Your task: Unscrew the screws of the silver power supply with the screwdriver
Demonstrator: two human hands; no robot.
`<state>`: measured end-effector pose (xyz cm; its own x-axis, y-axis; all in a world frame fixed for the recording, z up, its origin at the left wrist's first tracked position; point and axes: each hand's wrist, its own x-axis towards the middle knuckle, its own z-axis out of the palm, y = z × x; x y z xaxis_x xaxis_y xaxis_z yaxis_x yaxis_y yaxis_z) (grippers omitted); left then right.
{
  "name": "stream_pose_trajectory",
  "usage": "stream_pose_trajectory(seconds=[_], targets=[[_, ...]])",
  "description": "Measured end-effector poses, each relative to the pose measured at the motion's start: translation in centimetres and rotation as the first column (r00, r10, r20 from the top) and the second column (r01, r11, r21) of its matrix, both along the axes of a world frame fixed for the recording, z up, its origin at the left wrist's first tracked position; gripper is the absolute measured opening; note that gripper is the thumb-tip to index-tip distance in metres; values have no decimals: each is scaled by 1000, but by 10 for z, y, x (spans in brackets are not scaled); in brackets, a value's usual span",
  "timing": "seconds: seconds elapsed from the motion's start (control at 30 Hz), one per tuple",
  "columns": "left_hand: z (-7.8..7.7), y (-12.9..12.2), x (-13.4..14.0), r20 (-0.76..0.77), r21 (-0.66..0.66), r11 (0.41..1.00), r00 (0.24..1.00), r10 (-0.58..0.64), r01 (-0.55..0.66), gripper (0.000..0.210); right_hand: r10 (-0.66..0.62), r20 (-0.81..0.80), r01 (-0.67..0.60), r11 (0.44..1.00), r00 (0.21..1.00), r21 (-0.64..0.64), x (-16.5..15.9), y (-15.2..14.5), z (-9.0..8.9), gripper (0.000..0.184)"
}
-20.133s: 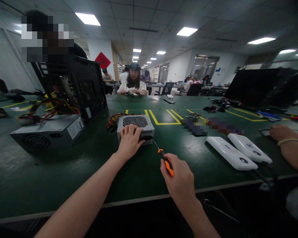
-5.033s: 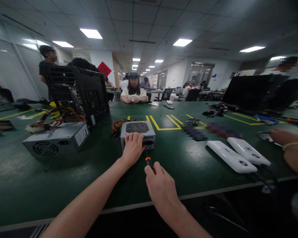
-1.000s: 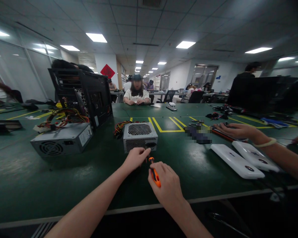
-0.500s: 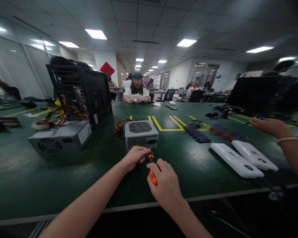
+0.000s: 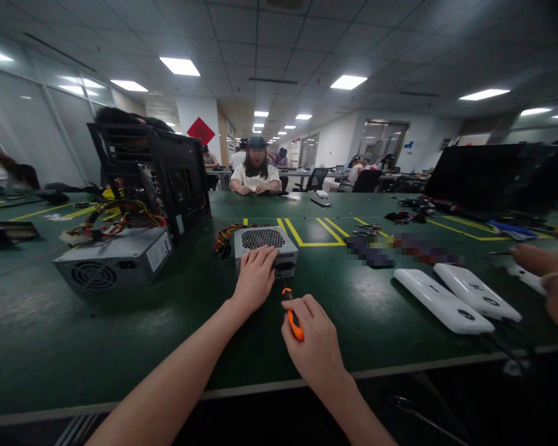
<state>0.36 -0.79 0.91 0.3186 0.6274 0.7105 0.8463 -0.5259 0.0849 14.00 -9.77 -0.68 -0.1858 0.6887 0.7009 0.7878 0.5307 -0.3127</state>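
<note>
A grey power supply unit [image 5: 265,237] with a honeycomb-vented top lies in front of me, its coloured cables bunched at its back left. My left hand [image 5: 256,275] rests against its front and top edge, fingers stretched out over the metal, covering part of the front grille. In my right hand [image 5: 312,334] is an orange-and-black screwdriver [image 5: 294,319], gripped by its handle. The shaft points away from me toward the lower front face, below the power socket. Whether the tip touches a screw is too small to tell.
To the left are a second power supply [image 5: 114,257] with loose cables and a black computer case [image 5: 162,173]. On the right lie two white power banks [image 5: 441,300], a blurred dark item [image 5: 371,251] and a co-worker's hand [image 5: 534,260]. Another person sits opposite.
My left hand has left the screwdriver's tip and moved up onto the power supply. The screwdriver has shifted slightly right, its shaft now showing. The co-worker's hand moved right and nearer.
</note>
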Motion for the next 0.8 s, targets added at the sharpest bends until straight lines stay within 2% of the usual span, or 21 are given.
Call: stream_pose_trajectory(seconds=[0.1,0.27,0.43,0.6,0.8], targets=[[1,1,-4,15,-29,999,999,-31,31,43,4,17,-4,1000,1000,6,0,-2,2,13],[7,0,-18,47,-70,995,996,-70,73,39,10,53,-12,1000,999,22,-2,-5,-1,22],[11,-2,-24,56,-88,991,994,-95,100,37,2,95,-13,994,995,113,-2,-7,-3,12],[7,-4,-19,3,-66,998,1000,-13,13,39,10,189,-29,995,982,96,-4,-6,2,13],[1,-2,-13,-32,-33,999,999,41,-42,44,49,72,-52,998,996,43,-4,-5,0,15]])
